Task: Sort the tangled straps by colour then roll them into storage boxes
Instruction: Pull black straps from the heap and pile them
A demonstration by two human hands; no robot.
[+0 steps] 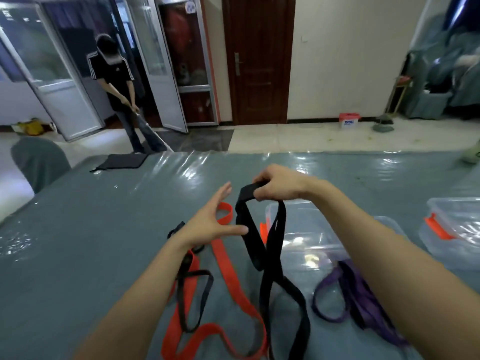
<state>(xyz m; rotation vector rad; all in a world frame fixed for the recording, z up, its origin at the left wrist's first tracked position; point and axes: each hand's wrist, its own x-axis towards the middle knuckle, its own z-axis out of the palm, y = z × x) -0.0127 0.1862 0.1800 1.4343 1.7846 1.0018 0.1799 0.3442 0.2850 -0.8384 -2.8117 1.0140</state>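
Note:
My right hand (pixel 279 184) grips the top of a wide black strap (pixel 270 258) and holds it up above the table, its loops hanging down to the cloth. My left hand (pixel 210 219) hovers just left of that strap with fingers spread, the thumb tip close to or touching it. A long orange strap (pixel 226 268) lies on the table beneath my left hand, tangled with a thinner black strap (pixel 192 289). A purple strap (pixel 345 294) lies in a heap at the right, under my right forearm. A clear storage box (pixel 309 235) stands behind the hanging strap.
A second clear box (pixel 457 229) with an orange latch sits at the right edge. The table (pixel 104 229) wears a grey cloth under clear plastic. A black cloth (pixel 124 161) lies at its far left. A person sweeps the floor beyond; a grey chair (pixel 39 162) stands left.

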